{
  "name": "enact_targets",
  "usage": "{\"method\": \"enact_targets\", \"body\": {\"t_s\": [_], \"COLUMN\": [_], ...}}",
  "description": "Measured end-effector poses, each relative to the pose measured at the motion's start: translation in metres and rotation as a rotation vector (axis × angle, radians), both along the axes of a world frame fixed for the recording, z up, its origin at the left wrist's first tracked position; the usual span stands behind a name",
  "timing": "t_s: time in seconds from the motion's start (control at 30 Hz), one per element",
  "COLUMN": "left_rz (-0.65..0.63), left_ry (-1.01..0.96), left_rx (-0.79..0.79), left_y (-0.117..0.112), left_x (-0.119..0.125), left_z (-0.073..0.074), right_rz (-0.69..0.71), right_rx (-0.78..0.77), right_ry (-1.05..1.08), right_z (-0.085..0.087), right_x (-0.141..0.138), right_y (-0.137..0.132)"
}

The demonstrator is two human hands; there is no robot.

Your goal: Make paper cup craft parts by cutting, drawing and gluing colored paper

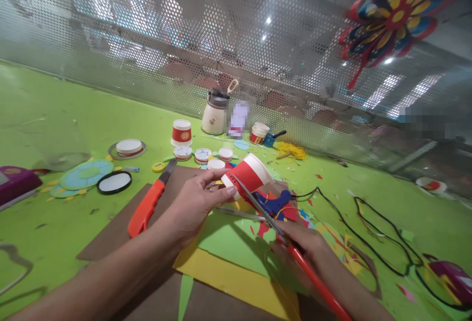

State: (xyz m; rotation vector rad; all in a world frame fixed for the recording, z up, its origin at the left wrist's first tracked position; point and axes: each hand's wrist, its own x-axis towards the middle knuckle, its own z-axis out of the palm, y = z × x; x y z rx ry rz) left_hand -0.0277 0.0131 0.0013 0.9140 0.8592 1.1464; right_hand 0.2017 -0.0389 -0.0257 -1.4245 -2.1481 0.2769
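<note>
My left hand (197,198) grips a red and white paper cup (248,173), held on its side above the table. My right hand (306,242) is closed round red-handled scissors (275,225), whose blades reach up to the cup's base. Under the hands lie yellow (236,277) and green (228,240) paper sheets on brown cardboard (110,237). A blue glue gun (275,202) lies just beyond the scissors.
An orange utility knife (147,205) lies left of my hand. Further back stand cut cup pieces (201,154), a red cup (181,132), a cream jar (215,112) and yellow shreds (291,150). Black cables (372,232) loop at the right. A perforated metal screen (110,41) backs the green table (44,109).
</note>
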Motion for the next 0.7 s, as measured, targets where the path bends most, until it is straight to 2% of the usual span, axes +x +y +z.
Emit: {"method": "enact_targets", "body": {"t_s": [0.17,0.33,0.47,0.7], "left_rz": [0.03,0.045,0.065,0.073], "left_ry": [0.024,0.079,0.093,0.108], "left_rx": [0.011,0.068,0.084,0.123], "left_y": [0.0,0.0,0.0,-0.001], "left_x": [0.0,0.003,0.005,0.005], "left_z": [-0.001,-0.002,-0.004,-0.005], "right_rz": [0.111,0.071,0.05,0.062], "right_rx": [-0.101,0.071,0.137,0.079], "right_ry": [0.037,0.118,0.101,0.138], "right_z": [0.006,-0.009,-0.017,-0.008], "right_x": [-0.001,-0.001,-0.002,-0.002], "right_y": [0.002,0.005,0.004,0.0]}}
